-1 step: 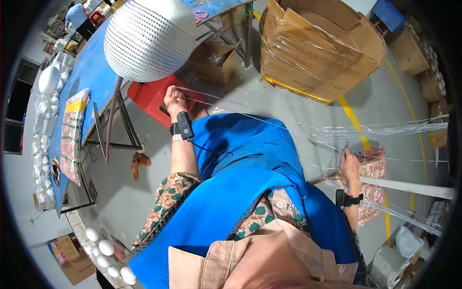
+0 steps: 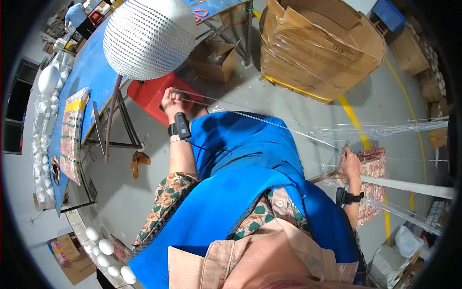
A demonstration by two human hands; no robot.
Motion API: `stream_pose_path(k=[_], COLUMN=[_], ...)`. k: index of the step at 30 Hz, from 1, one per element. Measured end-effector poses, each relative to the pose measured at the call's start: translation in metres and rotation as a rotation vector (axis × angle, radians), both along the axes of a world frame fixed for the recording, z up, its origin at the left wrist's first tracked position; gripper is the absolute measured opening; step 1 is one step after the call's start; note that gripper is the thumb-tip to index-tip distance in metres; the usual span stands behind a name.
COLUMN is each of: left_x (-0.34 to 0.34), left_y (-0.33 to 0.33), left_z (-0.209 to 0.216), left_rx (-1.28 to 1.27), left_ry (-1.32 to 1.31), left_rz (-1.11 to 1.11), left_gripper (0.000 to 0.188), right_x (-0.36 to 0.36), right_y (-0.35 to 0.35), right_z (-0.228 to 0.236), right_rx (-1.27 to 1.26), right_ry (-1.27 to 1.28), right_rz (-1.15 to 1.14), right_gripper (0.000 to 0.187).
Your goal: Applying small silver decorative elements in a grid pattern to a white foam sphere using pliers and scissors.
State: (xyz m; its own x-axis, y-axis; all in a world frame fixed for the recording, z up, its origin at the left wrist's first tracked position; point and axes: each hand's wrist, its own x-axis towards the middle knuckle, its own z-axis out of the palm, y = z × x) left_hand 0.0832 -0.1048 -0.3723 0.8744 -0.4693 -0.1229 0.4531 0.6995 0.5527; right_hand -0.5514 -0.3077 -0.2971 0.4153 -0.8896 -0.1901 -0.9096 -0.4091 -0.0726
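Observation:
A thin silvery beaded strand [image 2: 272,124] stretches across my blue apron between my two hands. Its left end is gripped in my left hand [image 2: 172,102], whose fingers are curled closed in front of a red stool [image 2: 144,98]. Off to the right, my right hand [image 2: 350,164] is closed around the strand's other end. The tip of a small metal thing [image 2: 346,144] pokes up from those fingers; its kind cannot be made out. Beyond my left hand, a big white ball [image 2: 147,41] covered with rows of silvery beads stands at the blue table's edge.
A bundle of clear shiny strands [image 2: 385,129] hangs at the right, near a white bar [image 2: 409,187]. A large cardboard box [image 2: 313,62] stands ahead on the floor. The blue table [image 2: 91,65] runs along the left. A co-worker [image 2: 79,20] stands far left.
My left hand has dropped slightly toward me. The strand between my hands shows more clearly. My right hand stays almost where it was.

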Motion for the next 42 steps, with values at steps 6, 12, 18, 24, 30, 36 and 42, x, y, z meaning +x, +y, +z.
stream_pose_path(k=[6,12,18,24,30,36,42], left_x=[0.031,0.009,0.061,0.068,-0.030,-0.121,-0.156], left_y=[0.091,0.129,0.181,0.172,0.098,-0.005,-0.073], left_z=[-0.045,-0.014,-0.072,-0.119,-0.054,0.102,0.184], left_rx=[0.171,0.187,0.185,0.782,0.857,0.860,0.700], left_ry=[0.110,0.160,0.096,0.357,0.240,-0.141,-0.209], left_rz=[0.276,0.358,0.350,0.012,-0.393,-0.962,-1.325], left_gripper=[0.019,0.015,0.020,0.016,0.024,0.022,0.020], right_x=[-0.010,-0.019,-0.033,-0.017,0.029,0.089,0.102], right_y=[-0.040,-0.056,-0.055,-0.048,-0.031,-0.041,-0.051], right_z=[-0.004,0.014,0.033,0.019,-0.014,0.015,0.013], right_rx=[-0.191,-0.451,-0.538,-0.196,0.248,0.404,0.429], right_ry=[0.081,0.081,0.151,0.055,-0.075,-0.005,-0.055], right_rz=[-0.044,-0.032,-0.144,-0.176,-0.134,0.016,0.327], right_gripper=[0.016,0.015,0.019,0.022,0.018,0.017,0.023])
